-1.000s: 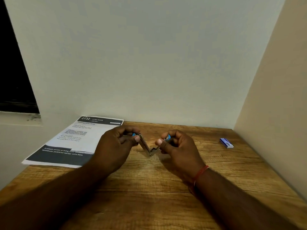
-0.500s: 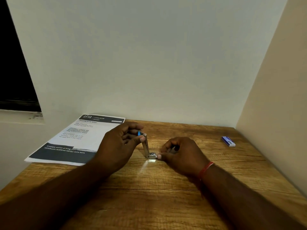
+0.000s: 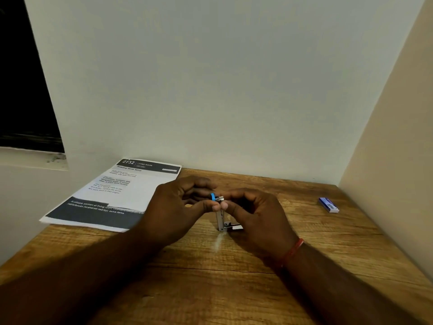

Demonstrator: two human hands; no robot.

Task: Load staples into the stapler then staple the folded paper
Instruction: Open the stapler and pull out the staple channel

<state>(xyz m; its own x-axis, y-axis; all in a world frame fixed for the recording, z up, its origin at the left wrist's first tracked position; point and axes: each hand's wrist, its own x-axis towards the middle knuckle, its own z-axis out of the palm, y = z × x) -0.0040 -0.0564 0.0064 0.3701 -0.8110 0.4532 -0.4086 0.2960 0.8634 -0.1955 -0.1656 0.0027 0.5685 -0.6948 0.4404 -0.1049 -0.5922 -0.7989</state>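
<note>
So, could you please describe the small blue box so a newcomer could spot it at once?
Start at the wooden table set in the corner and follow its right side toward the beige wall. The small blue box lies flat there, alone, far from the printed sheet on the left; it is the only boxed item.
</note>
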